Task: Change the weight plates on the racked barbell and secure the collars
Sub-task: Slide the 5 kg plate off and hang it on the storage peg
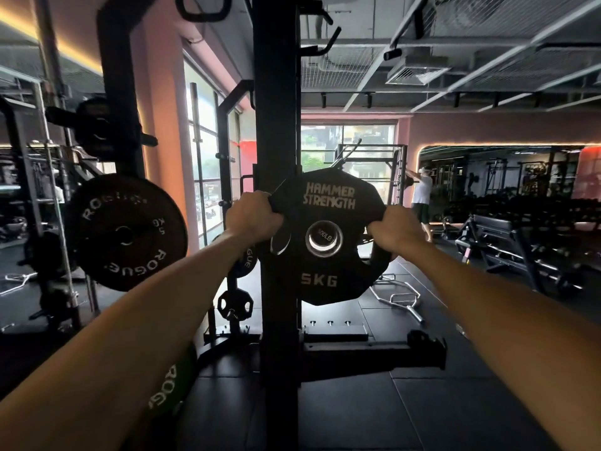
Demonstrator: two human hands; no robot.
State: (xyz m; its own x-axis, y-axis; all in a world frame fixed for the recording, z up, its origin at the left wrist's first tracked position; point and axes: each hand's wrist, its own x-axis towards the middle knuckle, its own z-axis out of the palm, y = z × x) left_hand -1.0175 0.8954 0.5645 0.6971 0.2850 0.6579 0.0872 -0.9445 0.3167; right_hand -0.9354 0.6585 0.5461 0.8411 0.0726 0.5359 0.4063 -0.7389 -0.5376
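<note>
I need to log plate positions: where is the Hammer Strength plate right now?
In the head view, the Hammer Strength plate sits centre, on the barbell sleeve, right of the rack upright.

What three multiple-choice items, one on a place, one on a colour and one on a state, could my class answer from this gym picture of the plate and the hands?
1. Where does the Hammer Strength plate sit?
A. flat on the floor
B. on the barbell sleeve end, beside the rack upright
C. leaning against the window

2. What colour is the plate?
A. black with pale lettering
B. red
C. yellow

3. How do the hands hold it?
A. only the right hand touches it
B. both rest flat on its face
C. the left hand and the right hand each grip an edge

Answers: 1 B, the sleeve end shows through the centre hole; 2 A, pale letters on black; 3 C, fingers curl round both sides.
</note>
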